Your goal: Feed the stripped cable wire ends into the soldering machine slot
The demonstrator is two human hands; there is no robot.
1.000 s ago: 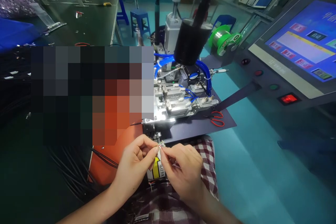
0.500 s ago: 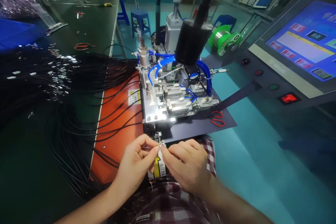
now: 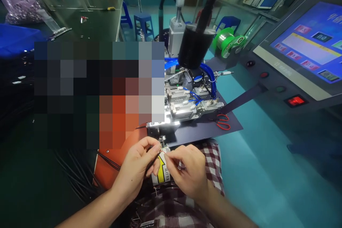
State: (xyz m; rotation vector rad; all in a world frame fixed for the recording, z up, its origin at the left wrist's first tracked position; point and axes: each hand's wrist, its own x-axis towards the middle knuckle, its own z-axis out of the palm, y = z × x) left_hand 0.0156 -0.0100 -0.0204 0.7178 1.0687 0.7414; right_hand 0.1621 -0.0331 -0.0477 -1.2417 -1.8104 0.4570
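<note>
Thumb and fingers of my left hand (image 3: 135, 164) are closed in a pinch around the end of a black cable (image 3: 150, 165). Fine coloured wires (image 3: 162, 151) stick out past the fingertips. My right hand (image 3: 188, 171) faces it from the right, thumb and index finger pinched on one thin reddish wire at the cable end. Just beyond the fingertips is the front of a metal bench machine (image 3: 184, 110). Under the hands lies a white label with a yellow arrow (image 3: 160, 171).
Black cables (image 3: 72, 176) lie to the left beside an orange panel (image 3: 114, 178). Red-handled snips (image 3: 223, 122) rest on the dark plate at right. A green spool (image 3: 227, 42) and a touch screen (image 3: 310, 42) stand beyond. A pixelated block hides the left middle.
My right hand has shifted slightly away from the left, its fingers less bunched, and a reddish wire now shows between the fingertips. The left hand stays nearly in place.
</note>
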